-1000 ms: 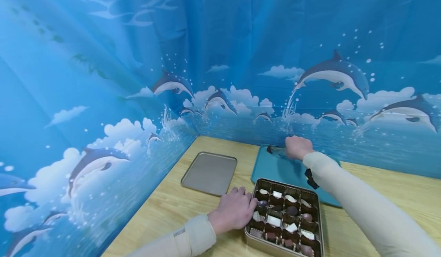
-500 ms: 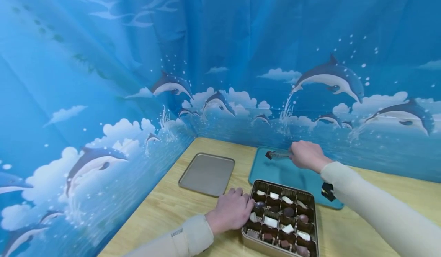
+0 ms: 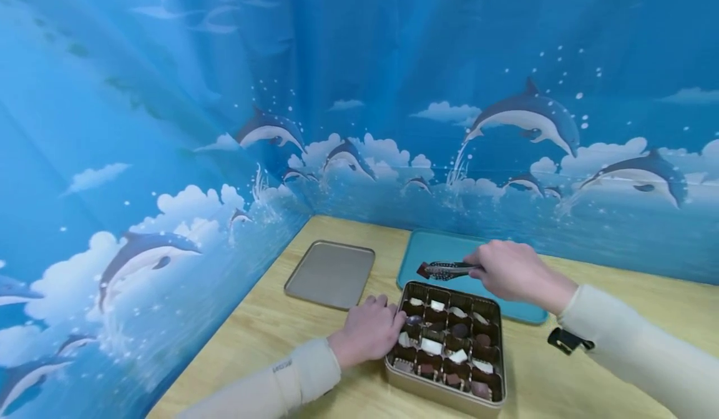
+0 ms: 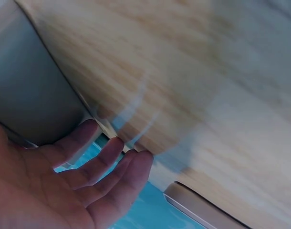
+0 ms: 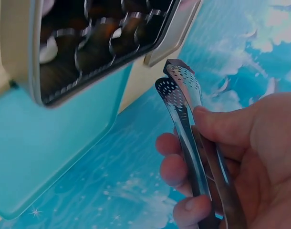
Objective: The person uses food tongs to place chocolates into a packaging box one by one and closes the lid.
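My right hand (image 3: pixel 508 270) grips a pair of metal tongs (image 3: pixel 452 271) with perforated tips, which pinch a small dark brown chocolate (image 3: pixel 423 270). In the head view they overlap the near left part of a blue tray (image 3: pixel 424 247), just beyond the tin. The right wrist view shows the thumb and fingers around the tongs (image 5: pixel 183 124) and the chocolate (image 5: pixel 175 64) at their tips. My left hand (image 3: pixel 367 331) lies against the left side of a gold tin (image 3: pixel 438 395), its fingers fairly straight. The tin's dark divided insert holds several white, brown and dark chocolates.
A flat grey-brown metal lid or tray (image 3: pixel 330 274) lies left of the blue tray on the wooden table (image 3: pixel 264 338). A blue dolphin-print curtain (image 3: pixel 359 94) hangs along the table's back and left edges. A black strap buckle (image 3: pixel 568 341) hangs under the right sleeve.
My right hand has drawn back from the far side of the blue tray toward the tin, bringing the tongs and chocolate nearer. The left hand has stayed at the tin's side.
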The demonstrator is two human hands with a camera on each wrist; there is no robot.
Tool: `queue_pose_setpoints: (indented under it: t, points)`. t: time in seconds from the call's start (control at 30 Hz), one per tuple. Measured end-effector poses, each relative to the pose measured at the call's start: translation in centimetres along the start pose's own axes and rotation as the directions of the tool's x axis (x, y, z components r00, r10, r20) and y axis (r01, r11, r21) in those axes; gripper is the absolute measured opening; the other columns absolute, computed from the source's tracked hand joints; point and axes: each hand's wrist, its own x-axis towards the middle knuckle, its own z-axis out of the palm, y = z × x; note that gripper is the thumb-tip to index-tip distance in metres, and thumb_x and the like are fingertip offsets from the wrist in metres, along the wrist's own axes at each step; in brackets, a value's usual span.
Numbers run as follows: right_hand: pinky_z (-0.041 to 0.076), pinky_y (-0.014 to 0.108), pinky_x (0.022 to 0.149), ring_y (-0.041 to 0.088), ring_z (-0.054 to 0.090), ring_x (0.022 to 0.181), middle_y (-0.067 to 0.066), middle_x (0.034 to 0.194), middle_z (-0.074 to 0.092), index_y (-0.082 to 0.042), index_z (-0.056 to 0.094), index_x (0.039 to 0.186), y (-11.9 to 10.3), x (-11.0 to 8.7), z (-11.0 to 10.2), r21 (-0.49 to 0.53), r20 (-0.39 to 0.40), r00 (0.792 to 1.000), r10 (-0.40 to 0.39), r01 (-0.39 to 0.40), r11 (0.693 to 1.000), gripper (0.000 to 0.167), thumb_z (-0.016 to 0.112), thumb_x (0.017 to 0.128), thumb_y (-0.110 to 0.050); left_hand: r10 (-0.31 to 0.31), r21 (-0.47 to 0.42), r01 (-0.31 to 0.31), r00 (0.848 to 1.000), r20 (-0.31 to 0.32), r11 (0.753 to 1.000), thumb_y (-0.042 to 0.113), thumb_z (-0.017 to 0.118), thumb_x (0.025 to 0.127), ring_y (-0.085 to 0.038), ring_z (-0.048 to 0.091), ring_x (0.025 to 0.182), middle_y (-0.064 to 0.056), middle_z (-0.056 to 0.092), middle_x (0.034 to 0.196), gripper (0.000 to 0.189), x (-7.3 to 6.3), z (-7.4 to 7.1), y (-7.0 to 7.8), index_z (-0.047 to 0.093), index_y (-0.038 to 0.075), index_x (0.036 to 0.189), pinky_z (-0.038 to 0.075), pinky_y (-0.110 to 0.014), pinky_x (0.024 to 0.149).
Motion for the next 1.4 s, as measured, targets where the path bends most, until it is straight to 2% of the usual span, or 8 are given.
queue_pose_setpoints:
  t: [0.2,0.4,0.53,0.83,1.0,1.1,1.3,1.4]
  points:
    - [0.029,0.021,0.040,0.003,0.039,0.044,0.009,0.109,0.076,-0.010,0.076,0.115,-1.6,-2.6,0.0,-0.019,-0.050,0.995,-0.086,0.085,0.996,0.024,0.072,0.091,-0.014,0.005,0.004,-0.005,1.000,-0.007,1.000,0.042,0.024,0.110,-0.032,0.063,0.108,-0.013,0.066,0.125,0.055,0.3,-0.1,-0.3,0.067,0.012,0.128,0.058,-0.053,0.084]
    - [0.031,0.019,0.041,-0.002,0.038,0.047,0.002,0.103,0.077,-0.014,0.077,0.112,-3.1,-4.8,0.8,0.003,-0.028,0.990,-0.141,0.141,0.990,0.023,0.073,0.090,-0.012,0.014,0.007,-0.014,1.000,0.013,1.000,0.042,0.025,0.110,-0.030,0.063,0.104,-0.012,0.066,0.121,0.054,0.2,0.0,-0.2,0.066,0.013,0.128,0.058,-0.051,0.081]
    - [0.036,0.018,0.043,-0.005,0.043,0.052,-0.004,0.089,0.075,-0.013,0.077,0.112,-4.0,-5.7,1.4,0.019,-0.010,0.984,-0.179,0.180,0.984,0.025,0.074,0.088,-0.012,0.012,-0.002,-0.012,1.000,0.023,1.000,0.043,0.026,0.109,-0.030,0.063,0.103,-0.012,0.066,0.119,0.054,0.2,-0.3,-0.3,0.066,0.013,0.129,0.058,-0.051,0.080]
    - [0.035,0.017,0.042,-0.004,0.040,0.051,-0.011,0.079,0.070,-0.017,0.078,0.104,-5.4,-6.4,2.8,0.056,-0.005,0.970,-0.244,0.244,0.968,0.018,0.075,0.087,-0.014,-0.008,-0.040,0.010,0.999,0.053,0.999,0.045,0.023,0.109,-0.032,0.061,0.111,-0.013,0.064,0.127,0.057,0.3,-0.6,-0.3,0.064,0.014,0.133,0.056,-0.054,0.087]
    - [0.039,0.019,0.045,-0.003,0.044,0.053,-0.001,0.098,0.076,-0.012,0.075,0.115,-5.0,-6.8,2.7,0.074,0.025,0.985,-0.169,0.167,0.983,0.027,0.075,0.089,-0.019,-0.008,-0.045,0.010,0.998,0.060,0.999,0.046,0.022,0.109,-0.033,0.060,0.116,-0.013,0.063,0.132,0.058,0.2,-0.6,-0.1,0.064,0.014,0.134,0.055,-0.055,0.089]
    - [0.047,0.023,0.052,0.001,0.057,0.062,0.003,0.113,0.075,-0.012,0.072,0.123,-4.2,-7.1,2.6,0.048,0.018,0.995,-0.103,0.102,0.994,0.035,0.075,0.090,-0.023,-0.005,-0.037,0.007,0.998,0.056,0.999,0.046,0.022,0.109,-0.033,0.060,0.116,-0.013,0.063,0.131,0.058,0.2,-0.5,0.0,0.064,0.014,0.134,0.055,-0.054,0.090]
    - [0.060,0.044,0.071,0.027,0.073,0.093,0.012,0.118,0.073,-0.007,0.069,0.125,-0.6,-7.7,3.2,0.025,-0.114,0.993,-0.018,0.021,0.999,0.039,0.073,0.091,-0.025,0.005,-0.020,-0.004,0.999,0.051,1.000,0.044,0.023,0.109,-0.034,0.060,0.118,-0.013,0.063,0.132,0.057,0.2,-0.5,0.0,0.064,0.013,0.134,0.055,-0.054,0.092]
    - [0.057,0.039,0.061,0.022,0.068,0.075,0.020,0.123,0.069,0.000,0.066,0.128,1.7,-8.0,3.8,0.039,-0.155,0.987,0.051,-0.045,0.998,0.044,0.072,0.092,-0.025,0.005,-0.013,-0.005,0.999,0.053,1.000,0.044,0.024,0.109,-0.034,0.060,0.118,-0.013,0.063,0.133,0.056,0.1,-0.4,-0.1,0.063,0.014,0.134,0.055,-0.054,0.092]
